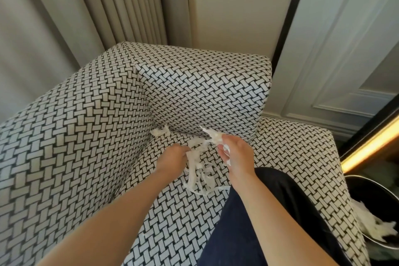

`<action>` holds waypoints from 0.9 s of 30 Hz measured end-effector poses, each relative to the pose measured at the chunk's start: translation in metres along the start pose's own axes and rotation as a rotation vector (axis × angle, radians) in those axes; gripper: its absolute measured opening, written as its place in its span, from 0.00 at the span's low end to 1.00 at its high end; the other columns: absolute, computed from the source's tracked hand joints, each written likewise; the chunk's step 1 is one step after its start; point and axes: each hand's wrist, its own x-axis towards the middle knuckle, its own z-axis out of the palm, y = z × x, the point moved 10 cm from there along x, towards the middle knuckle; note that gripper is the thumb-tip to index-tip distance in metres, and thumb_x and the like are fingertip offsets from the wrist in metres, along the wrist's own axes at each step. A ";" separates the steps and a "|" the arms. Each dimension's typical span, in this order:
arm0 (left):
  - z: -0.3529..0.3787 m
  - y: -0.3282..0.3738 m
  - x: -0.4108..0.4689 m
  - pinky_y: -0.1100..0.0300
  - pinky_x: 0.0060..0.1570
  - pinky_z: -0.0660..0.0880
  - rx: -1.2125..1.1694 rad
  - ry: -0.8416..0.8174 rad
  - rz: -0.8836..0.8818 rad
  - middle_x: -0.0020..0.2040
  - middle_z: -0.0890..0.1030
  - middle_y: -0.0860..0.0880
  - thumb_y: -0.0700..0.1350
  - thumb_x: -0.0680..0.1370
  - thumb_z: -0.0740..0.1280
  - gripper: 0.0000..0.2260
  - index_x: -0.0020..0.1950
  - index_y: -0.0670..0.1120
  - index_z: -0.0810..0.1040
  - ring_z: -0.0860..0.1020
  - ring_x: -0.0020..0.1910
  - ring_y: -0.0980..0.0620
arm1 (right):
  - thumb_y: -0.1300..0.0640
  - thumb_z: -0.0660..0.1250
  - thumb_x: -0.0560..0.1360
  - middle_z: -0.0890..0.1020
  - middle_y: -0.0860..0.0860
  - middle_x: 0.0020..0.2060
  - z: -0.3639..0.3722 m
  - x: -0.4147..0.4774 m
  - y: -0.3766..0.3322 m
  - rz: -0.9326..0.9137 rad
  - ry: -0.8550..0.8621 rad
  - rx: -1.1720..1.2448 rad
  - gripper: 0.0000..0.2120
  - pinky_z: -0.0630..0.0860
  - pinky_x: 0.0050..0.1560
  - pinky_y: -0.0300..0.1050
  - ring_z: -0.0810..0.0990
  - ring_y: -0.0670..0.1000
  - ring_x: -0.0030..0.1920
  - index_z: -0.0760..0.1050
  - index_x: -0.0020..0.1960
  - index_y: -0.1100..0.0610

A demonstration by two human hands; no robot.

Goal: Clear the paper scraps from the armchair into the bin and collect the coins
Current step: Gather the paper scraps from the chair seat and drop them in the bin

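I look down on an armchair (90, 136) in a black-and-white woven pattern. White paper scraps (199, 176) lie in a loose tangle on its seat. My left hand (172, 158) grips one end of that tangle. My right hand (234, 152) holds a crumpled wad of scraps (212, 135) just above the seat. One more scrap (160, 131) sits in the back corner of the seat. A small scrap (146, 234) lies near the seat's front. Two shiny curved edges, perhaps coins (113, 195), show in the gap beside the left armrest.
A dark round bin (371, 190) with white scraps inside stands at the right, beyond the right armrest. My knee in dark fabric (248, 222) rests on the seat. Curtains hang behind the chair, and a panelled wall is on the right.
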 end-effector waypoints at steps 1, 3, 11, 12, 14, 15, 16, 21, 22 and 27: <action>-0.008 0.002 0.002 0.58 0.36 0.78 -0.033 0.011 -0.007 0.59 0.77 0.45 0.38 0.79 0.58 0.14 0.62 0.47 0.77 0.77 0.39 0.51 | 0.61 0.66 0.75 0.80 0.58 0.50 -0.001 -0.001 -0.002 0.001 -0.001 0.024 0.04 0.78 0.41 0.38 0.78 0.49 0.44 0.78 0.48 0.60; -0.022 0.010 0.006 0.62 0.27 0.71 -0.099 0.007 0.006 0.53 0.79 0.45 0.38 0.80 0.57 0.14 0.63 0.45 0.77 0.72 0.29 0.54 | 0.61 0.67 0.75 0.80 0.57 0.46 -0.003 -0.003 -0.009 0.003 -0.012 0.072 0.03 0.76 0.41 0.38 0.78 0.48 0.41 0.78 0.48 0.59; -0.071 0.102 0.025 0.71 0.22 0.67 -0.218 0.007 0.172 0.52 0.81 0.44 0.39 0.81 0.57 0.14 0.64 0.43 0.75 0.70 0.26 0.63 | 0.63 0.67 0.74 0.80 0.54 0.46 -0.066 -0.002 -0.074 -0.065 0.057 0.231 0.02 0.77 0.46 0.41 0.78 0.48 0.41 0.77 0.46 0.59; -0.073 0.119 0.028 0.71 0.30 0.71 -0.209 0.005 0.201 0.55 0.80 0.45 0.40 0.81 0.57 0.14 0.65 0.44 0.75 0.74 0.33 0.63 | 0.63 0.67 0.75 0.80 0.55 0.48 -0.081 -0.002 -0.082 -0.070 0.077 0.233 0.02 0.77 0.45 0.41 0.78 0.48 0.42 0.76 0.46 0.59; -0.068 0.158 0.033 0.72 0.37 0.71 -0.186 -0.025 0.260 0.55 0.80 0.48 0.41 0.81 0.57 0.14 0.64 0.44 0.76 0.78 0.44 0.55 | 0.63 0.66 0.75 0.80 0.55 0.48 -0.114 -0.003 -0.098 -0.079 0.117 0.243 0.01 0.78 0.46 0.42 0.79 0.48 0.43 0.76 0.46 0.59; -0.063 0.176 0.034 0.73 0.36 0.70 -0.216 -0.048 0.285 0.51 0.81 0.51 0.41 0.80 0.58 0.13 0.62 0.44 0.77 0.78 0.43 0.57 | 0.63 0.66 0.75 0.80 0.55 0.49 -0.129 -0.004 -0.104 -0.082 0.136 0.244 0.02 0.78 0.47 0.42 0.79 0.48 0.43 0.76 0.46 0.59; -0.056 0.192 0.036 0.74 0.37 0.69 -0.282 -0.086 0.299 0.46 0.80 0.54 0.40 0.80 0.59 0.12 0.60 0.43 0.78 0.76 0.41 0.60 | 0.63 0.67 0.74 0.80 0.55 0.49 -0.146 -0.005 -0.110 -0.086 0.160 0.246 0.02 0.78 0.48 0.42 0.79 0.48 0.44 0.76 0.46 0.58; -0.003 0.286 0.031 0.77 0.40 0.70 -0.443 -0.276 0.407 0.49 0.79 0.50 0.39 0.79 0.62 0.10 0.59 0.41 0.78 0.78 0.47 0.58 | 0.63 0.68 0.73 0.77 0.55 0.53 -0.236 -0.007 -0.123 -0.076 0.271 0.291 0.06 0.78 0.56 0.45 0.79 0.51 0.53 0.75 0.50 0.57; 0.011 0.305 0.029 0.79 0.36 0.69 -0.449 -0.302 0.433 0.47 0.79 0.53 0.39 0.79 0.62 0.10 0.58 0.42 0.78 0.77 0.41 0.64 | 0.64 0.68 0.73 0.77 0.56 0.54 -0.255 -0.006 -0.123 -0.065 0.292 0.299 0.07 0.77 0.57 0.46 0.79 0.52 0.53 0.75 0.50 0.57; 0.080 0.370 0.026 0.77 0.33 0.71 -0.515 -0.454 0.380 0.49 0.78 0.53 0.39 0.79 0.61 0.11 0.58 0.44 0.79 0.74 0.38 0.65 | 0.65 0.68 0.72 0.76 0.56 0.55 -0.341 0.005 -0.101 0.031 0.440 0.349 0.15 0.77 0.51 0.43 0.78 0.51 0.53 0.73 0.58 0.58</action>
